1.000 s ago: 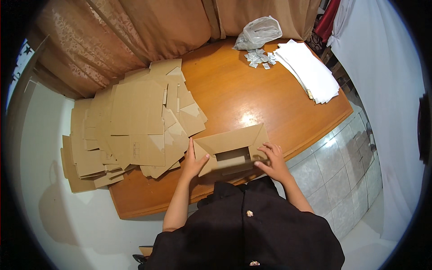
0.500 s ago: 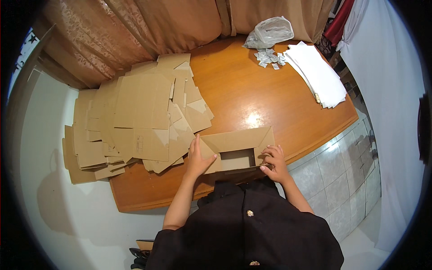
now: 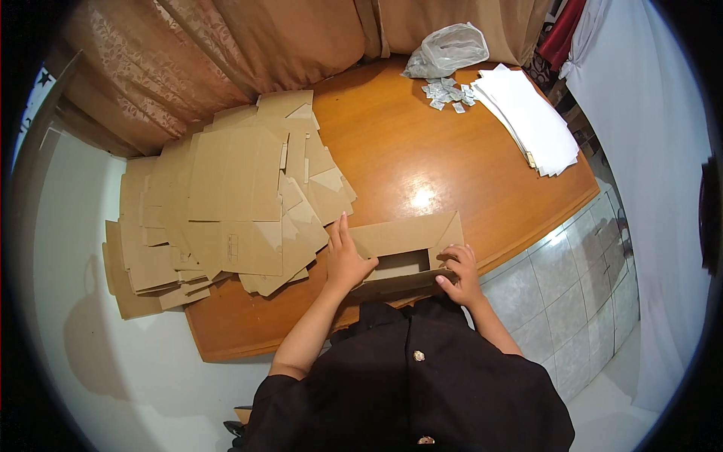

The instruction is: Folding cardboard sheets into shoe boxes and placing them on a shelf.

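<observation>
Item in hand: one cardboard box blank [image 3: 407,252], half erected at the near edge of the wooden table [image 3: 422,151], just right of the heap of flat cardboard blanks [image 3: 226,203]. My left hand [image 3: 345,260] lies flat, fingers spread, pressing its left end; my right hand [image 3: 459,273] curls fingers over the right end flap. Step, as I judge it: forming the box walls. Next calls for tucking the end flaps squarely while the left palm steadies. Far side: white paper stack [image 3: 531,124], plastic bag [image 3: 446,49].
</observation>
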### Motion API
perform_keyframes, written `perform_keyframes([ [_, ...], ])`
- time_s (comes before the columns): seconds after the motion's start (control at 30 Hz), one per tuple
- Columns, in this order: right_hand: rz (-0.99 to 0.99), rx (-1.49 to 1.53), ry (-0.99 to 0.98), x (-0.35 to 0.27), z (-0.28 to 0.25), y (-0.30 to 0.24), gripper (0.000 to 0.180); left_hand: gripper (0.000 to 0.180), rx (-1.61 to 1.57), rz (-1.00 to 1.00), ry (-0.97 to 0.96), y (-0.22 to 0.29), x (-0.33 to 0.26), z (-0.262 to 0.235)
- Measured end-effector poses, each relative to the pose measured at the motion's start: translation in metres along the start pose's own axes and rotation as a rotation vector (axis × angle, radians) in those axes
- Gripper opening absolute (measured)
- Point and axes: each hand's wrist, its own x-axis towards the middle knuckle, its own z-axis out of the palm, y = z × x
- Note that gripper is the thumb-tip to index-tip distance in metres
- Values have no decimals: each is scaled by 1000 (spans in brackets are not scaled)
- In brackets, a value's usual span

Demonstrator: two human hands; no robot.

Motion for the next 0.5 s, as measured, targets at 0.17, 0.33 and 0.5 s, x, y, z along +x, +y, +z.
perform_keyframes([
  [0.17,-9,-1,22,2,1,0,27,107,-107,60,11,-6,0,-4],
  [0.33,-12,-32,24,4,1,-3,27,100,-110,79,-39,-10,1,-9],
  [0.5,92,-37,-5,7,4,-9,27,90,-822,-54,-86,-68,1,10],
])
